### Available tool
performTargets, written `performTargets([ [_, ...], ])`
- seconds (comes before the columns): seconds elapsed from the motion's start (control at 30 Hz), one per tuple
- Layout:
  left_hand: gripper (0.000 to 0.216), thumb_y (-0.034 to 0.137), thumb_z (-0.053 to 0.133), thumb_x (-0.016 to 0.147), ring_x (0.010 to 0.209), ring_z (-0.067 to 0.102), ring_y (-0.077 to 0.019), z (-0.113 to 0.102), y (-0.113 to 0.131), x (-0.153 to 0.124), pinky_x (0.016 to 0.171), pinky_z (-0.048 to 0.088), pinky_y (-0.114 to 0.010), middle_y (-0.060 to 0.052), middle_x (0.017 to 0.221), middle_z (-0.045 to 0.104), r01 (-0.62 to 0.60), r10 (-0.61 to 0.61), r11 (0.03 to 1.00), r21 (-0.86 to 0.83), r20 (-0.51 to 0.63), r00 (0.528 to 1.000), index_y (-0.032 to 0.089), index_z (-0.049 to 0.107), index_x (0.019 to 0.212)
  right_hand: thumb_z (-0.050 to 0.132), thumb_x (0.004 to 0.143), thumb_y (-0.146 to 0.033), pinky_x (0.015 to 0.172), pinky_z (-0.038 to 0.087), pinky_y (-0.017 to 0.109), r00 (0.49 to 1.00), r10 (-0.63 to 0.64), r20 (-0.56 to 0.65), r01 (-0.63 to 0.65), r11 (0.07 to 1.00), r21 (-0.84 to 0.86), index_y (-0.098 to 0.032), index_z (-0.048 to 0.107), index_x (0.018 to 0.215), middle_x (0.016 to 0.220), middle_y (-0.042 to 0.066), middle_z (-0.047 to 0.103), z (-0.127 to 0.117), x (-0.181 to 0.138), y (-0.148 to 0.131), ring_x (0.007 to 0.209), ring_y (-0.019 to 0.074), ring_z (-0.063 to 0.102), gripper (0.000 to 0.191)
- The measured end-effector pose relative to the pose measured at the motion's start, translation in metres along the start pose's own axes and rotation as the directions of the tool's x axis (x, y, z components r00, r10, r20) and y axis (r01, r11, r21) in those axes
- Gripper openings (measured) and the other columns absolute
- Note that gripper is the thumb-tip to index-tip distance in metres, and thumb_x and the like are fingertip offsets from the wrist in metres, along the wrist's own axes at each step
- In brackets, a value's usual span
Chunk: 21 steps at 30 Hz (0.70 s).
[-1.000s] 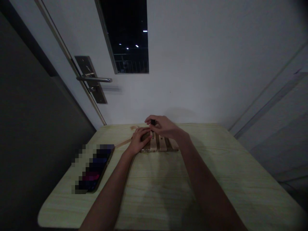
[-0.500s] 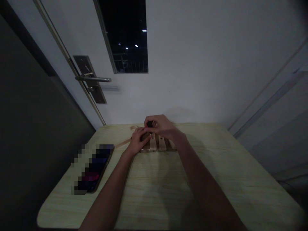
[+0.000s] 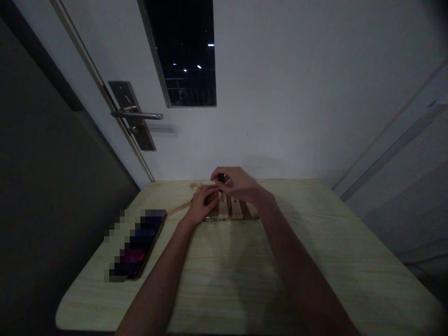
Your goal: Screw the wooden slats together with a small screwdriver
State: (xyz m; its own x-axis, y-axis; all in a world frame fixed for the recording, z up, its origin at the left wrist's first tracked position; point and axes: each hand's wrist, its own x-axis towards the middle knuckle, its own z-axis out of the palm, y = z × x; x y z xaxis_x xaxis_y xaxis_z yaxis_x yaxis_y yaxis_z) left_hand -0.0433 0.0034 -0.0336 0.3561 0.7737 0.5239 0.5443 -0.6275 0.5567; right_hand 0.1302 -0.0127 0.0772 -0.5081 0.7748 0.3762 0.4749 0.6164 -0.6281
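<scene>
At the far side of the table, my right hand (image 3: 236,181) is closed round the upright black handle of a small screwdriver (image 3: 221,178). Its metal shaft points down at a pale wooden strip (image 3: 223,210). My left hand (image 3: 203,203) lies with fingers stretched and thumb apart over the left part of a brown, shiny-edged board (image 3: 213,218). A second pale strip (image 3: 236,210), with a dark hole near its top, lies across the board to the right, and another shows partly under my right wrist. The screwdriver's tip is too small to make out clearly.
A phone (image 3: 145,245), partly pixelated, lies on the table (image 3: 217,280) at left. Between it and my left hand is a thin wooden stick (image 3: 179,207). A white door (image 3: 280,93) with a metal handle (image 3: 140,115) rises behind the table's back edge.
My right fingers have shifted on the screwdriver, and its handle now stands more upright. The left hand stays on the board. The whole view has moved very slightly.
</scene>
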Motion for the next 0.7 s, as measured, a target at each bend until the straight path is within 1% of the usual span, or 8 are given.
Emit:
performTargets([
  [0.07, 0.032, 0.039, 0.055, 0.085, 0.114, 0.049, -0.0250, -0.001, 0.001, 0.000, 0.100, 0.038, -0.047, -0.007, 0.120, 0.059, -0.002, 0.002, 1.000, -0.003, -0.001, 1.000, 0.024, 0.062, 0.112, 0.046, 0.075, -0.012, 0.068, 0.041, 0.023, 1.000, 0.010, 0.015, -0.010, 1.000, 0.016, -0.018, 0.062, 0.097, 0.095, 0.005, 0.065, -0.001, -0.001, -0.001, 0.077, 0.0115, 0.056, 0.027],
  [0.13, 0.032, 0.039, 0.055, 0.085, 0.114, 0.049, -0.0252, -0.001, 0.001, 0.001, 0.099, 0.038, -0.047, -0.007, 0.120, 0.060, -0.005, 0.005, 1.000, -0.006, -0.011, 1.000, 0.024, 0.062, 0.111, 0.043, 0.075, -0.009, 0.066, 0.041, 0.023, 0.999, 0.022, 0.031, -0.022, 1.000, 0.016, -0.018, 0.061, 0.103, 0.095, 0.004, 0.065, -0.002, -0.002, -0.001, 0.074, 0.0107, 0.055, 0.035],
  [0.2, 0.031, 0.039, 0.056, 0.084, 0.112, 0.049, -0.0250, -0.001, 0.000, 0.001, 0.098, 0.039, -0.047, -0.007, 0.118, 0.061, -0.017, 0.017, 1.000, -0.011, -0.018, 1.000, 0.024, 0.062, 0.111, 0.041, 0.075, -0.009, 0.062, 0.039, 0.022, 0.999, 0.021, 0.042, -0.021, 1.000, 0.000, -0.018, 0.061, 0.106, 0.086, 0.002, 0.064, -0.004, -0.003, -0.002, 0.067, 0.0095, 0.052, 0.038],
  [0.27, 0.033, 0.040, 0.055, 0.084, 0.110, 0.051, -0.0247, 0.000, -0.001, 0.001, 0.097, 0.040, -0.046, -0.007, 0.116, 0.061, -0.030, 0.030, 0.999, -0.013, -0.028, 0.999, 0.024, 0.061, 0.112, 0.042, 0.077, -0.011, 0.057, 0.036, 0.022, 0.999, 0.019, 0.045, -0.018, 1.000, -0.016, -0.019, 0.060, 0.106, 0.071, -0.001, 0.059, -0.006, -0.004, -0.003, 0.059, 0.0086, 0.047, 0.035],
  [0.37, 0.034, 0.040, 0.055, 0.085, 0.109, 0.052, -0.0244, 0.001, -0.002, 0.000, 0.096, 0.041, -0.045, -0.007, 0.115, 0.062, -0.029, 0.029, 1.000, -0.007, -0.030, 0.999, 0.024, 0.061, 0.113, 0.045, 0.078, -0.017, 0.052, 0.032, 0.021, 0.999, 0.022, 0.028, -0.022, 1.000, -0.004, -0.021, 0.057, 0.101, 0.059, -0.005, 0.049, -0.008, -0.005, -0.003, 0.053, 0.0082, 0.043, 0.026],
  [0.5, 0.033, 0.040, 0.056, 0.084, 0.109, 0.052, -0.0245, 0.001, -0.004, -0.001, 0.098, 0.040, -0.046, -0.007, 0.116, 0.061, -0.015, 0.015, 1.000, 0.000, -0.029, 0.999, 0.024, 0.061, 0.113, 0.055, 0.075, -0.024, 0.055, 0.033, 0.021, 1.000, 0.005, -0.030, -0.005, 1.000, 0.011, -0.020, 0.054, 0.085, 0.059, -0.006, 0.049, -0.008, -0.004, 0.002, 0.056, 0.0083, 0.046, 0.011],
  [0.63, 0.033, 0.040, 0.056, 0.084, 0.111, 0.051, -0.0252, 0.002, -0.004, -0.001, 0.099, 0.039, -0.047, -0.007, 0.117, 0.061, -0.009, 0.009, 1.000, 0.006, -0.033, 0.999, 0.024, 0.062, 0.113, 0.063, 0.071, -0.032, 0.056, 0.036, 0.021, 0.996, -0.021, -0.083, 0.022, 1.000, 0.016, -0.019, 0.048, 0.074, 0.064, -0.004, 0.052, -0.007, -0.002, 0.007, 0.059, 0.0092, 0.049, 0.020],
  [0.7, 0.033, 0.040, 0.056, 0.084, 0.112, 0.051, -0.0251, 0.001, -0.003, -0.001, 0.099, 0.039, -0.046, -0.007, 0.117, 0.061, -0.005, 0.005, 1.000, 0.010, -0.034, 0.999, 0.024, 0.062, 0.113, 0.064, 0.071, -0.031, 0.058, 0.037, 0.022, 0.996, -0.021, -0.090, 0.023, 0.999, 0.022, -0.019, 0.049, 0.076, 0.067, -0.003, 0.055, -0.007, -0.002, 0.008, 0.061, 0.0098, 0.051, 0.020],
])
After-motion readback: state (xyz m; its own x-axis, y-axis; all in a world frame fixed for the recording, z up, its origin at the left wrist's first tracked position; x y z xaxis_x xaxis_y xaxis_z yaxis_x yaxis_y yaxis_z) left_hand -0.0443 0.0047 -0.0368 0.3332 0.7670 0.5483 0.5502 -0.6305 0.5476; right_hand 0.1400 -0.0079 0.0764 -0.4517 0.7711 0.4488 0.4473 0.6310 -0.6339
